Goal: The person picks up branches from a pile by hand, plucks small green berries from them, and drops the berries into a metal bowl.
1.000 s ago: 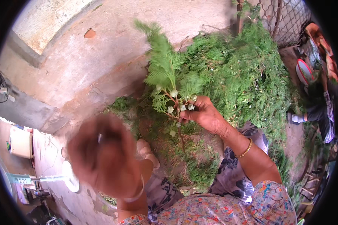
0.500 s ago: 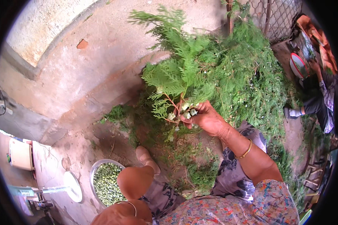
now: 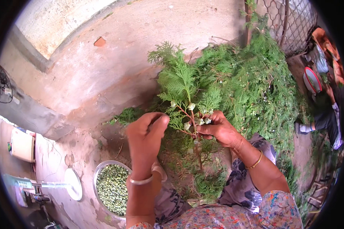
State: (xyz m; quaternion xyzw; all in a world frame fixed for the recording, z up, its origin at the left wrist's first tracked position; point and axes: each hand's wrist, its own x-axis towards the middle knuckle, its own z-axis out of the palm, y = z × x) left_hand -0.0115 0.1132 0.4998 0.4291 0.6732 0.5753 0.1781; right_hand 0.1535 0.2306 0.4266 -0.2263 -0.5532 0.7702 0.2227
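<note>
Holding a green conifer sprig (image 3: 187,99) upright at centre frame, the right hand (image 3: 218,129) has its grip closed on the stem among the pale seed cones (image 3: 191,107). The left hand (image 3: 147,133), which half a second ago hung low over the metal bowl (image 3: 99,177) at lower left, has risen and now reaches for the sprig's left side, fingers curled and partly open, nothing seen in them; judged, a fresh picking stroke is starting. The bowl on the ground holds green seed pieces. A heap of cut branches (image 3: 256,87) fills the right of the frame, against wire mesh fencing (image 3: 290,23) at upper right. Another person's sleeve (image 3: 325,120) shows at the right edge. A brick fragment (image 3: 99,41) lies upper left.
</note>
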